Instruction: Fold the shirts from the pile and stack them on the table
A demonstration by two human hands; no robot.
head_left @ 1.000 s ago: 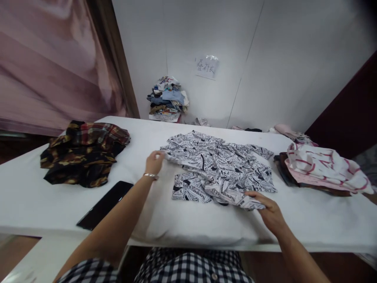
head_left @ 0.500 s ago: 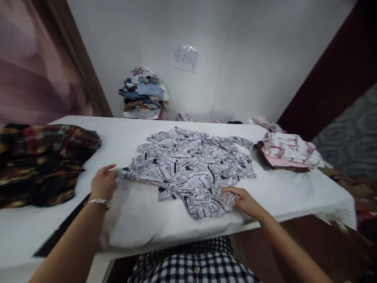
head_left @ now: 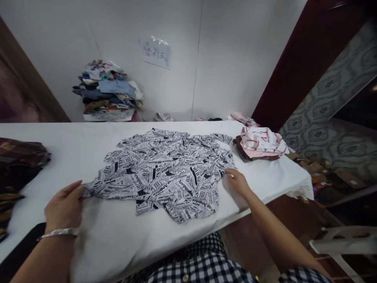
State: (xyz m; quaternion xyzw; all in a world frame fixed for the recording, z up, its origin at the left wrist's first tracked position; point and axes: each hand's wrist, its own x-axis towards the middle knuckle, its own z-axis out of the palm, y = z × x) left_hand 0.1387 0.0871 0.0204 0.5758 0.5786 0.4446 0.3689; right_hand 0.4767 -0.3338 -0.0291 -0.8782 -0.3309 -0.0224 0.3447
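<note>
Your shirt [head_left: 165,173] is spread a lot wider than a second ago — it was bunched and wrinkled between your hands, and it now lies nearly flat on the desk [head_left: 265,181].

- Left hand [head_left: 63,206]: it has slid outward and toward you, dragging the shirt's edge with it. The fingers are curled at that edge and touching the cloth. It reads as a pinch, but I can't tell whether the cloth is actually clamped, since the thumb side is hidden.
- Right hand [head_left: 237,181]: a second ago it was at the near hem, and it now sits further out, at the shirt's side edge. The fingers are extended on or against the cloth — pressing or tugging, with no visible closed grip.
- The shirt lies between your two hands, with its far edge well beyond both.
- The near hem, between your hands, is uneven and hangs close to the desk's front edge.

My read is that the spreading is mostly done, with creases left in the middle and far side.

Around you:
- The pink and white pile [head_left: 260,142] is just beyond your right hand.
- The dark plaid clothes [head_left: 17,165] are well out past your left hand.
- The stack of clothes [head_left: 107,92] is against the wall, far beyond your left hand.
- The paper sign [head_left: 157,52] is on the wall above.

Your head has turned right, so some of the apparent shift is due to the camera.
</note>
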